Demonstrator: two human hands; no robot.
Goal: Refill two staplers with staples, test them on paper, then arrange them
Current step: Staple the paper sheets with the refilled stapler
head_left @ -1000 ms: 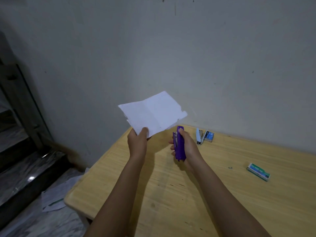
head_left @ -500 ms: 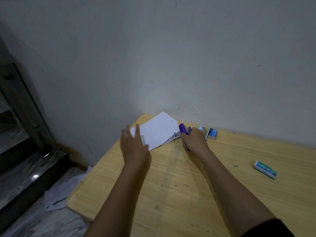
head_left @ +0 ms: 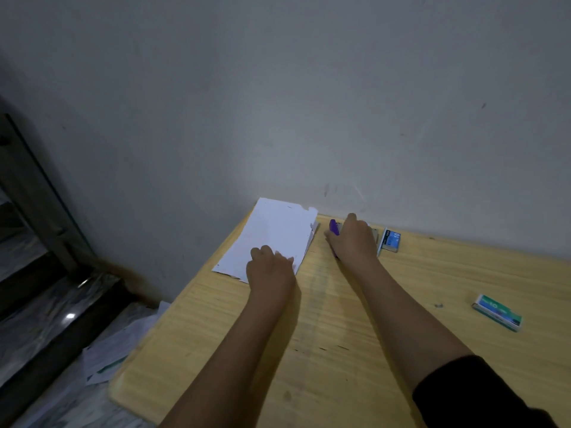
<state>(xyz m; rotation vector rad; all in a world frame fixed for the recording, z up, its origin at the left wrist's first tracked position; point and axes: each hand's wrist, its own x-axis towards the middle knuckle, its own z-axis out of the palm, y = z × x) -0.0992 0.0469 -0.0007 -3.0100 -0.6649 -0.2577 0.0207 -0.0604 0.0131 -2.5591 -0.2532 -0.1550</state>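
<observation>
A white sheet of paper (head_left: 272,236) lies flat at the far left corner of the wooden table (head_left: 355,350). My left hand (head_left: 270,267) rests on the sheet's near edge with fingers curled down on it. My right hand (head_left: 352,239) covers the purple stapler (head_left: 333,227), which lies on the table just right of the paper, near the wall. Only the stapler's far tip shows past my fingers. A second, white stapler (head_left: 377,244) is mostly hidden behind my right hand; a thin pale edge of it shows.
A blue staple box (head_left: 391,240) stands by the wall right of my right hand. A green staple box (head_left: 497,312) lies further right on the table. Loose papers (head_left: 117,353) lie on the floor left of the table, beside dark stone steps (head_left: 46,304).
The paper and purple stapler, held up in the air a second ago, came down onto the table. The paper now lies flat by the wall and the stapler sits beside it.
</observation>
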